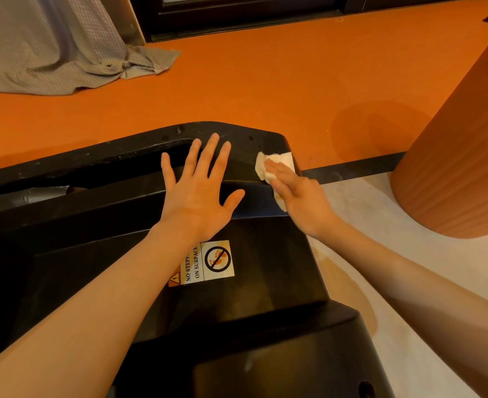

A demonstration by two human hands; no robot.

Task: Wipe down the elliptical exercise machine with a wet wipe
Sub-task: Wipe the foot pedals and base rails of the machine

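Orange floor across the upper half, giving way to a pale floor at the right beyond a dark strip.

Black elliptical base housing filling the lower and middle view, matte, stepped in tiers, with a raised far rim curving round an open recess on the left.

Ribbed terracotta-coloured cylinder standing at the right edge, across the seam between the two floors.

Crumpled grey checked cloth heaped on the orange floor at upper left, well apart from the machine.

Dark door frame along the top edge.

Left hand spread flat, palm down, over the middle of the housing, fingers straight and fanned, fingertips reaching toward the far rim, nothing held; actual contact with the surface not clear.

Right hand at the right far corner of the housing, fingers extended and pressing down on a white wet wipe; no curl round it visible.

Wet wipe bunched under those fingers, lying against the black corner just beside the housing edge, part of it sticking out past the fingertips.

White warning sticker on the sloped housing face near the left wrist, reading "NO STEP… ON SURFACE", with a crossed-out footprint symbol and an orange caution triangle; part of the text hidden by the forearm.
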